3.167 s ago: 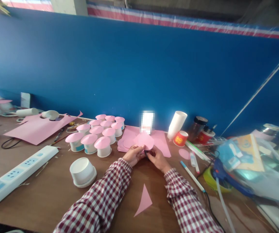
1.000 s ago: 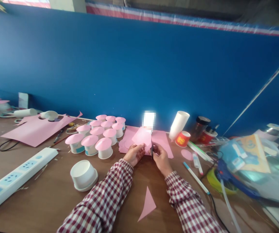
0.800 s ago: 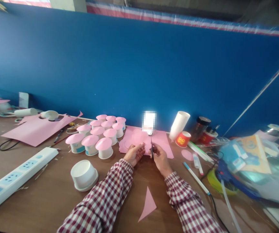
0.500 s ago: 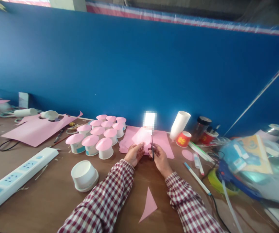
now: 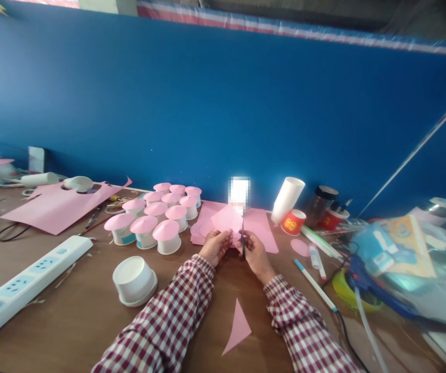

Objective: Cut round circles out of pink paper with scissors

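My left hand (image 5: 217, 247) pinches the near edge of a piece of pink paper (image 5: 226, 218). In my right hand (image 5: 257, 254) is a pair of scissors (image 5: 242, 239), its blades pointing away from me along the paper's right edge. Larger pink sheets (image 5: 263, 228) lie flat beneath on the brown table. A pixelated bright white patch hides what stands just behind the paper. Nearer to me, between my sleeves, lies a pink paper scrap (image 5: 238, 329) with a pointed tip.
Several white cups with pink paper tops (image 5: 167, 230) stand left of my hands, near an upturned white bowl (image 5: 134, 277). A power strip (image 5: 32, 285) lies farther left. To the right are stacked white cups (image 5: 288, 197), a red paper cup (image 5: 293, 223), markers (image 5: 316, 285) and a plastic bag (image 5: 397, 254).
The pink paper has tilted slightly in my left hand, and the scissors have shifted a little beside its edge. Everything else stays in place.
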Tool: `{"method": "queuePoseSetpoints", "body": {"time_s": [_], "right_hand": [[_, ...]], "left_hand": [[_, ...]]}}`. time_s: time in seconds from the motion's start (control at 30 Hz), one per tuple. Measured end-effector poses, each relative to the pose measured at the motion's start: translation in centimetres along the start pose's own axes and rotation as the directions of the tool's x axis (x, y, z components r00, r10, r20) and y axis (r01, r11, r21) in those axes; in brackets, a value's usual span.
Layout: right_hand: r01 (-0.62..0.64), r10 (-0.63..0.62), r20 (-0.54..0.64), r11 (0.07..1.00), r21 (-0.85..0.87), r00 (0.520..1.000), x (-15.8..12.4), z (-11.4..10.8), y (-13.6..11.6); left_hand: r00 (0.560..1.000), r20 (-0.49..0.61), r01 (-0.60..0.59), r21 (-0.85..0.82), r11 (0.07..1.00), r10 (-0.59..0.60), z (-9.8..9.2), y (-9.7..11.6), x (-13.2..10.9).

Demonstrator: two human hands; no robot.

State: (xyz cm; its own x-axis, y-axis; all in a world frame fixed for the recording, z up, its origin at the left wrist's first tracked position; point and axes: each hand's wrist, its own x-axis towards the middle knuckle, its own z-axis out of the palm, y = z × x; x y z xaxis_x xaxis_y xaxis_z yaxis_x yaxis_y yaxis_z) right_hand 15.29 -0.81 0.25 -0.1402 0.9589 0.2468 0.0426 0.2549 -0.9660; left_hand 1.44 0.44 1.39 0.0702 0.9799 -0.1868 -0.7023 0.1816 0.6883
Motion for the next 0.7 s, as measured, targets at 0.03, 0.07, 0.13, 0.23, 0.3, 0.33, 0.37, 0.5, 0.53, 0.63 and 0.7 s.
{"method": "queuePoseSetpoints", "body": {"time_s": [0.03, 0.07, 0.13, 0.23, 0.3, 0.33, 0.37, 0.5, 0.53, 0.63, 0.7], "right_hand": [[0.002, -0.002, 0.000, 1.000, -0.007, 1.000, 0.01, 0.02, -0.02], [0.004, -0.004, 0.001, 1.000, -0.012, 1.000, 0.01, 0.04, -0.06], [0.004, -0.004, 0.000, 1.000, -0.016, 1.000, 0.00, 0.07, -0.16], [-0.002, 0.002, 0.000, 1.000, -0.011, 1.000, -0.04, 0.09, -0.30], [-0.006, 0.006, 0.002, 1.000, -0.008, 1.000, -0.06, 0.09, -0.36], [-0.008, 0.008, 0.003, 1.000, -0.009, 1.000, -0.06, 0.09, -0.38], [-0.011, 0.011, 0.004, 1.000, -0.010, 1.000, -0.06, 0.09, -0.38], [-0.005, 0.005, 0.002, 1.000, -0.014, 1.000, -0.02, 0.07, -0.25], [-0.001, 0.001, 0.000, 1.000, -0.015, 1.000, 0.00, 0.06, -0.19], [0.008, -0.008, -0.002, 1.000, -0.015, 1.000, 0.02, 0.00, -0.09], [0.001, -0.001, 0.001, 1.000, -0.013, 1.000, 0.00, -0.05, -0.10]], "left_hand": [[1.000, -0.005, -0.003, 0.004, 1.000, 0.003, 0.05, 0.03, -0.04], [1.000, -0.011, -0.004, 0.006, 1.000, 0.004, 0.11, 0.06, -0.07], [1.000, -0.021, -0.003, 0.012, 1.000, 0.003, 0.26, 0.09, -0.13], [0.999, -0.032, -0.010, 0.027, 1.000, 0.010, 0.43, 0.11, -0.18], [0.999, -0.036, -0.012, 0.037, 0.999, 0.013, 0.47, 0.10, -0.20], [0.999, -0.038, -0.012, 0.037, 0.999, 0.014, 0.48, 0.10, -0.20], [0.999, -0.040, -0.011, 0.036, 0.999, 0.013, 0.47, 0.10, -0.20], [0.999, -0.053, 0.002, 0.031, 1.000, -0.001, 0.28, 0.02, -0.05], [0.999, -0.052, 0.007, 0.030, 1.000, -0.005, 0.19, -0.03, 0.02], [0.999, -0.043, 0.011, 0.022, 1.000, -0.010, -0.04, -0.14, 0.23], [0.999, -0.039, 0.010, 0.022, 1.000, -0.009, -0.09, -0.15, 0.30]]}}
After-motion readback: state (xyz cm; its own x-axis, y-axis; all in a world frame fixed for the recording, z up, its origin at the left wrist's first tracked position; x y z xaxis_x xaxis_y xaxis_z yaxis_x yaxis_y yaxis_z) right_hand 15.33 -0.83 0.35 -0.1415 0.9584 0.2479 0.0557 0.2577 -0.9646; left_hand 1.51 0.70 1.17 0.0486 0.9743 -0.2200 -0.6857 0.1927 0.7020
